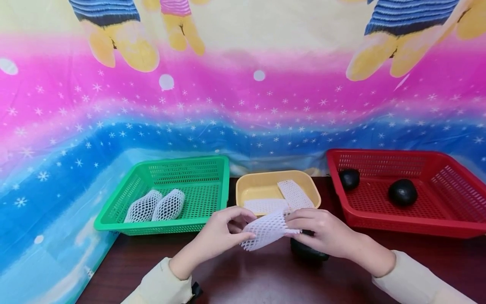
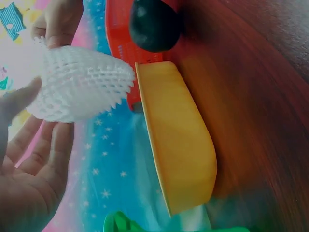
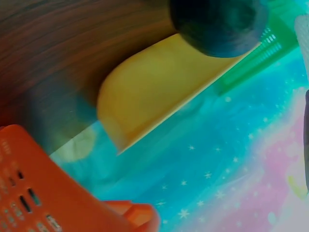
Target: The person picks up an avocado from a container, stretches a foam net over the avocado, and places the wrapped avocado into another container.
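Note:
A white foam net sleeve (image 1: pixel 265 230) is stretched between both hands over the table, in front of the yellow basin. My left hand (image 1: pixel 222 232) pinches its left end between thumb and fingers. At the other end, my right hand (image 1: pixel 322 230) grips the sleeve's edge. The left wrist view shows the sleeve (image 2: pixel 82 84) puffed open between the hands. Beneath the right hand, a dark avocado (image 1: pixel 309 252) lies on the table, partly hidden by that hand. The same avocado (image 3: pixel 219 24) looms large at the top of the right wrist view.
Behind the hands stands a yellow basin (image 1: pixel 240 192) with flat foam nets (image 1: pixel 296 194) in it. To the left, a green basket (image 1: pixel 225 181) contains two netted fruits (image 1: pixel 168 205). On the right is a red basket (image 1: pixel 379 219) holding two dark avocados (image 1: pixel 402 192).

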A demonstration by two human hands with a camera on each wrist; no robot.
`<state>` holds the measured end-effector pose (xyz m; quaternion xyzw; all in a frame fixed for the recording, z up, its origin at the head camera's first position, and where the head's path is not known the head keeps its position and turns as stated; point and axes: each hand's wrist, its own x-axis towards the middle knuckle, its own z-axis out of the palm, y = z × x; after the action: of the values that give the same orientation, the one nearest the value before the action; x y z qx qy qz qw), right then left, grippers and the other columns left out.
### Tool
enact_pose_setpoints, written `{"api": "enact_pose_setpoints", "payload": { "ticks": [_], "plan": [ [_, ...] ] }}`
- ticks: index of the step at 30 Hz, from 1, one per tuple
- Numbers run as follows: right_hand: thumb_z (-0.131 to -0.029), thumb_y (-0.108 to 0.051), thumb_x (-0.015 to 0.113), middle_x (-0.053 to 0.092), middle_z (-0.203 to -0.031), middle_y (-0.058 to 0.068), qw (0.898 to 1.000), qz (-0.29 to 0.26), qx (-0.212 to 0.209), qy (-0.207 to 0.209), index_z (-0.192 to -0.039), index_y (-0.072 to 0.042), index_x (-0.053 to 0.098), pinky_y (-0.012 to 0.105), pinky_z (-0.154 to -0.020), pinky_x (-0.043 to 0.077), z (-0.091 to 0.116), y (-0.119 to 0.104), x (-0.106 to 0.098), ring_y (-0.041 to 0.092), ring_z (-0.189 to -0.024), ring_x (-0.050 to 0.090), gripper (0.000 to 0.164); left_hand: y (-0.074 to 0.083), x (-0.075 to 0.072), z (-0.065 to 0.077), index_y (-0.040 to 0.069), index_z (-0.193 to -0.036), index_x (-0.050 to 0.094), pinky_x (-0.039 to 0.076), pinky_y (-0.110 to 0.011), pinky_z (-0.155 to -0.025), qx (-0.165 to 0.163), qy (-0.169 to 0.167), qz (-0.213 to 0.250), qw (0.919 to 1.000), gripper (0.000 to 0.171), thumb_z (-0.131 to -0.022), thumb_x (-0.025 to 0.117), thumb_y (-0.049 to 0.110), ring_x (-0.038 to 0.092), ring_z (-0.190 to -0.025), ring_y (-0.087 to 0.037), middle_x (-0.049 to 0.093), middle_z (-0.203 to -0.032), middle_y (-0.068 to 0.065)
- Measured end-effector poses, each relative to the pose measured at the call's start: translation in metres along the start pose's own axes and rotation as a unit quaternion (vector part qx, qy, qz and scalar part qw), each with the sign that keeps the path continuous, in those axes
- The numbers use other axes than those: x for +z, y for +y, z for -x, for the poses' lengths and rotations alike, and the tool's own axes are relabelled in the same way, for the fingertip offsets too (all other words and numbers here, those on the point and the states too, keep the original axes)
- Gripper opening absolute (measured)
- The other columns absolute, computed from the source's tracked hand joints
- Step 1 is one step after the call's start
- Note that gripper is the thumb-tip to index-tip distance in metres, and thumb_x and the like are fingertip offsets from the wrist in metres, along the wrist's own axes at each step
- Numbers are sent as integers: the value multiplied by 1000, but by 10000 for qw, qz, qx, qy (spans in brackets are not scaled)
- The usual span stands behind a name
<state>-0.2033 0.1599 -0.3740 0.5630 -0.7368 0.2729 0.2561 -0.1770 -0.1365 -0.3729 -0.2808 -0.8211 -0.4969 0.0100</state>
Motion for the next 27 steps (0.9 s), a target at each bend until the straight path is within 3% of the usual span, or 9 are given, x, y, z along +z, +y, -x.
{"api": "enact_pose_setpoints", "payload": {
  "ticks": [5,8,11,14,16,18,24,27],
  "plan": [
    [-105,-36,57,73,-114,4,9992,-67,-379,63,-110,-11,77,27,-93,54,-8,-7,3,18,-103,70,32,1,6,-2,16,-143,56,53,-31,-95,-8,-657,-63,9978,74,-78,92,25,64,-110,-11,64,-127,8],
    [-107,-31,55,72,-116,7,9978,-90,-642,110,-112,-8,76,27,-94,53,-12,-9,6,21,-104,70,31,0,11,-2,23,-150,48,51,-30,-97,-166,-971,-99,9951,86,-78,92,32,62,-113,-9,62,-132,11],
    [-107,-32,53,72,-116,8,9976,-42,-671,135,-111,-8,76,27,-94,53,-14,-9,8,20,-103,70,33,-1,14,0,24,-153,46,52,-29,-91,-203,-1102,-186,9935,78,-86,85,36,63,-107,-7,64,-128,9],
    [-107,-35,54,73,-114,6,9985,-64,-546,80,-107,-10,77,26,-92,54,-14,-10,11,18,-103,70,34,-4,14,1,16,-150,50,53,-28,-89,-22,-1193,-45,9928,52,-103,64,33,65,-103,-6,69,-123,1],
    [-106,-35,55,73,-112,4,9988,-81,-487,34,-105,-11,77,26,-91,54,-13,-10,12,16,-101,69,33,-5,14,2,8,-146,54,55,-28,-89,133,-1203,130,9926,41,-110,48,29,67,-103,-7,71,-122,-6],
    [-106,-36,56,73,-109,2,9989,-61,-462,-1,-103,-11,77,26,-88,55,-13,-10,13,13,-99,69,32,-6,13,4,3,-141,58,55,-28,-90,237,-1127,240,9931,42,-113,37,27,68,-105,-9,72,-121,-10],
    [-106,-35,55,74,-104,1,9992,40,-399,-40,-100,-12,78,26,-86,56,-7,-6,12,11,-96,70,33,-9,2,10,0,-143,56,52,-33,-97,61,-487,45,9988,43,-114,35,24,66,-111,-14,71,-123,-10],
    [-106,-35,56,75,-104,1,9994,-9,-356,-22,-101,-12,79,26,-86,56,-4,-4,12,11,-96,71,33,-10,-2,12,1,-146,54,49,-35,-101,-53,-353,-61,9993,42,-114,36,23,64,-113,-14,70,-125,-7]
  ]
}}
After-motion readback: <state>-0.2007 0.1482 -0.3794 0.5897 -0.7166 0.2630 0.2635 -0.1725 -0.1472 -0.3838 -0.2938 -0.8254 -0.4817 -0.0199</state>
